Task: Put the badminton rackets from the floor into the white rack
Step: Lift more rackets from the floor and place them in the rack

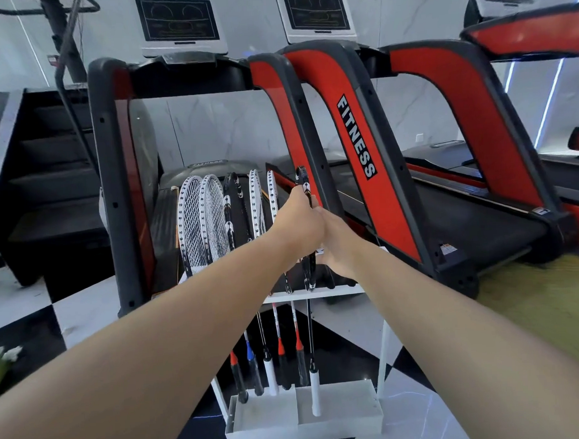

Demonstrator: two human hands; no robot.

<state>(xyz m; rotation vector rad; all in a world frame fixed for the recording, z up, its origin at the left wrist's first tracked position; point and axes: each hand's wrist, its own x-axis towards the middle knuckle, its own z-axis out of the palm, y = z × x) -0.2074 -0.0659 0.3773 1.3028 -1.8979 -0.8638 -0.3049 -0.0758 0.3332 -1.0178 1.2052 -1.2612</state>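
Both hands meet at the head of a black racket, the rightmost of six standing in the white rack. The left hand pinches the racket's frame high up, fingers closed on the rim. The right hand sits just beside it, touching the frame lower down; whether its grip is closed around the racket I cannot tell, since the fingers are hidden behind the frame. The racket stands upright, its shaft passing through the rack's top bar, its white handle down in the base tray. Five other rackets stand to the left, handles in the tray. Red treadmills stand behind the rack on a checkered floor.
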